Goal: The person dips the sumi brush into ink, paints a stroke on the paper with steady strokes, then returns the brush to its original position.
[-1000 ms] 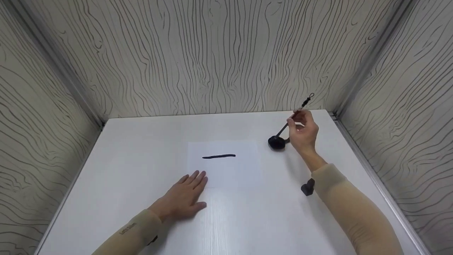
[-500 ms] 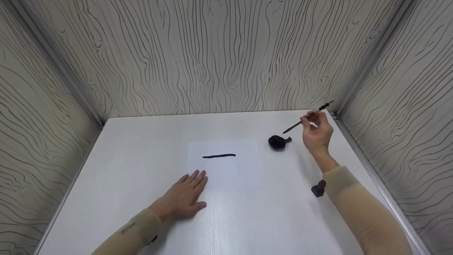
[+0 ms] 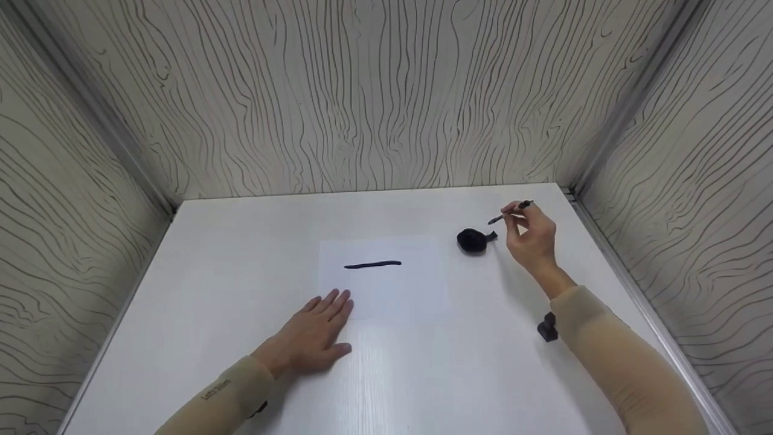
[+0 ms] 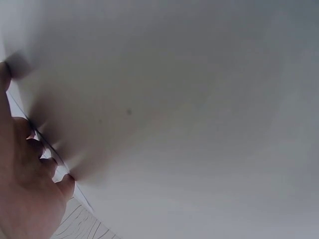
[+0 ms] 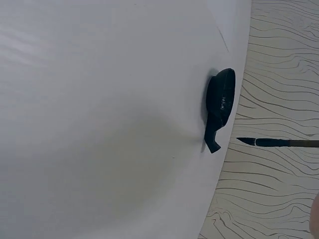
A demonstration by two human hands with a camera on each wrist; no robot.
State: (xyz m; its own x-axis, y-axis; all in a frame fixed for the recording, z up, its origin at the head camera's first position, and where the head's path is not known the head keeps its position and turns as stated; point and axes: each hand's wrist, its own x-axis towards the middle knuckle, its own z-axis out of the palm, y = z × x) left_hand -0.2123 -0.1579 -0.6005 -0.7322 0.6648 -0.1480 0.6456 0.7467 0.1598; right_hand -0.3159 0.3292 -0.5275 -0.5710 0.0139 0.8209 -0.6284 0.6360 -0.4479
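In the head view my right hand (image 3: 531, 238) pinches a brush (image 3: 496, 219) above the table's right side. Its dark pointed tip hovers near the short handle of a small black ink dish (image 3: 471, 241), not touching it. The right wrist view shows the brush (image 5: 271, 143) beside that dish (image 5: 221, 97), with a gap between them. My left hand (image 3: 311, 335) lies flat, its fingertips on the lower left corner of a white paper sheet (image 3: 398, 296). One black, nearly level stroke (image 3: 372, 264) crosses the upper part of the sheet.
A white table (image 3: 229, 260) carries the paper and the dish. Wood-grain panels (image 3: 374, 96) stand behind it and at both sides. A small black device (image 3: 548, 327) sits at the right sleeve's cuff.
My right hand has drawn the brush out of the ink dish and moved right. Since then it has shifted slightly left and tilted the brush. The left hand stays put.
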